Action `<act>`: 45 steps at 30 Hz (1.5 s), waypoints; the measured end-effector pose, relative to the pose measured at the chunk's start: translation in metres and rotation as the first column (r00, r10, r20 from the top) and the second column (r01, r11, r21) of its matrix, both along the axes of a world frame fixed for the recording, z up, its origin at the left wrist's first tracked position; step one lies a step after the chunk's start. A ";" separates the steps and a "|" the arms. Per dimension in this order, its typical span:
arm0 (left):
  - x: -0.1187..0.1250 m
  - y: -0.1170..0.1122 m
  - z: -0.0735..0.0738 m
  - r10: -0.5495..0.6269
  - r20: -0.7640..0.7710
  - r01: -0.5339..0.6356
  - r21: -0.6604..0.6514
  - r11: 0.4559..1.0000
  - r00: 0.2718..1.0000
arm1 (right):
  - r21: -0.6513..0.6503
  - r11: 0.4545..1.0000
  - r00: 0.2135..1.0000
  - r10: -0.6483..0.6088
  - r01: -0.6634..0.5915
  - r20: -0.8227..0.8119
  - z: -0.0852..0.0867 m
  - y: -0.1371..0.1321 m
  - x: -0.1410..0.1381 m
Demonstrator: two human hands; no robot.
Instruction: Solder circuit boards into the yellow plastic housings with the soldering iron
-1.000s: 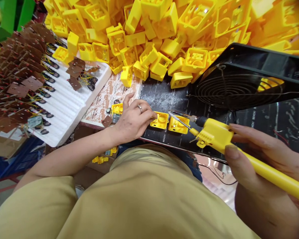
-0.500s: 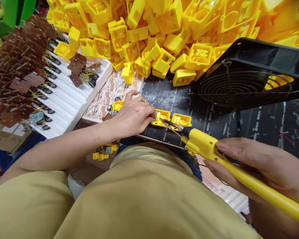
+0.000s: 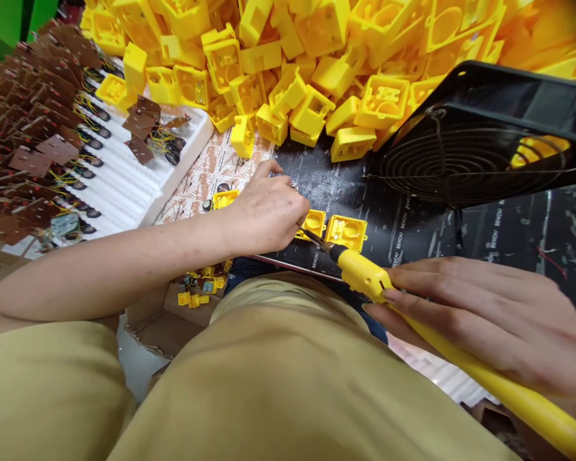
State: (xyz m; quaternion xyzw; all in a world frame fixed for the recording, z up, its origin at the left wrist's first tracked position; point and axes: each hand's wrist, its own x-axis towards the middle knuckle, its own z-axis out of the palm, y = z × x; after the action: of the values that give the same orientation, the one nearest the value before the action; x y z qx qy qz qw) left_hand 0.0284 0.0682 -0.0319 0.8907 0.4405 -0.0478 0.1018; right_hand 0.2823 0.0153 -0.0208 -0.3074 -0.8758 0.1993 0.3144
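Note:
My right hand (image 3: 489, 320) grips the long yellow handle of a soldering iron (image 3: 365, 272). The iron's dark metal tip points left, ending by the fingers of my left hand (image 3: 276, 208). That hand is bent over a small yellow plastic housing (image 3: 315, 221), its fingers curled together; the fingertips and anything between them are hidden. Just to the right sits a second open yellow housing (image 3: 348, 232), with a perforated round area inside. Another yellow housing (image 3: 225, 197) shows partly behind my left wrist, beside small round black parts.
A large heap of yellow housings (image 3: 312, 112) covers the back of the black bench mat (image 3: 336, 176). A black fan (image 3: 461, 153) stands at right. Brown circuit boards (image 3: 43, 121) with wired round parts fill a white foam tray (image 3: 139, 198) at left. Below is a cardboard box (image 3: 158, 326).
The soldering iron has moved left, its tip now at my left fingers. My left hand has shifted slightly right and turned, covering more of the housing. The view has shifted a little.

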 end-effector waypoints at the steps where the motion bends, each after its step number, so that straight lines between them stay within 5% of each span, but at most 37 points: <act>1: 0.001 0.001 0.001 -0.003 -0.004 0.003 0.003 1.000 1.000 | 0.000 0.999 0.998 0.047 -0.047 0.044 0.002 0.001 0.002; 8: 0.002 0.002 0.003 0.025 -0.006 -0.025 -0.051 0.998 1.000 | 0.222 0.942 0.966 0.258 -0.251 -0.005 -0.020 0.024 0.045; 13: 0.000 0.002 0.002 0.037 0.056 -0.033 -0.069 0.997 0.998 | 0.032 0.999 1.000 0.005 -0.004 -0.029 -0.020 0.012 0.042; 18: -0.003 0.000 0.003 -0.012 -0.002 0.012 -0.033 0.999 1.000 | -0.020 0.998 0.996 -0.065 0.064 -0.057 -0.019 0.003 0.030; 35: -0.007 -0.003 -0.005 0.064 0.084 -0.061 -0.042 0.997 0.994 | 0.179 0.962 0.972 0.223 -0.207 -0.073 -0.014 0.019 0.010; 40: -0.006 -0.001 -0.003 0.023 0.063 -0.022 -0.016 1.000 0.998 | -0.018 1.000 0.999 0.020 -0.019 0.038 -0.007 0.009 0.030; 45: -0.007 -0.002 -0.005 0.025 0.071 -0.024 -0.010 1.000 0.997 | -0.047 0.984 0.983 -0.172 0.169 -0.061 -0.016 -0.007 0.012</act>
State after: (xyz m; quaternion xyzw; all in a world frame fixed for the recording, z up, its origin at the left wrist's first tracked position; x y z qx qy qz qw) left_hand 0.0212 0.0666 -0.0373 0.8858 0.4474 -0.0168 0.1221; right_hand 0.2945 0.0080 -0.0365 -0.3812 -0.8312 0.1998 0.3519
